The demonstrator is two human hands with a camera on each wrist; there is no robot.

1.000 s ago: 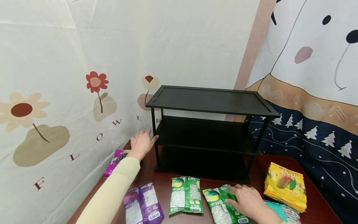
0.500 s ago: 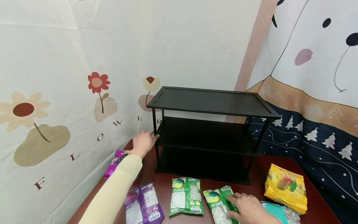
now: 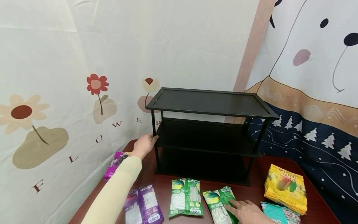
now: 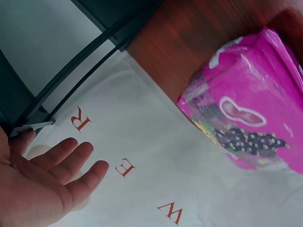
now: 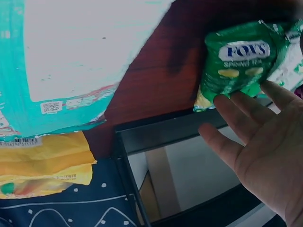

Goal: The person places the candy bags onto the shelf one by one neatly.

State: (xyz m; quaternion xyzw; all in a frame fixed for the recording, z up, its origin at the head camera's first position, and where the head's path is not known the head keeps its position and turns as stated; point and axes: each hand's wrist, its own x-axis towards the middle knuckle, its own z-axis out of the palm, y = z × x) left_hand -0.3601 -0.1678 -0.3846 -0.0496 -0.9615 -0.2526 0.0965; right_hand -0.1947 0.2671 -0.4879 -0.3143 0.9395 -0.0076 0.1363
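Dark red worktop [image 3: 145, 174], printed cloth [image 3: 117, 62] behind. My left hand [image 3: 143, 146] touches the black rack [image 3: 207, 101] at its left side; my right hand [image 3: 249, 213], a green packet [image 3: 218, 203] before the rack. Fingers apart on both. One-sided pushing might skew the rack.

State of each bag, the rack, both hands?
Black three-tier rack: upright on dark red wooden table.
Left green plastic bag: lying flat, untouched.
Right green plastic bag: lying askew, touched.
Dark purple plastic bag: lying askew, cut off by frame.
Magenta plastic bag: left of rack.
Yellow plastic bag: lying, printed front up.
Teal plastic bag: lying, cut off by frame.
Left hand: fingers extended, thumb against rack.
Right hand: fingers resting on right green bag.
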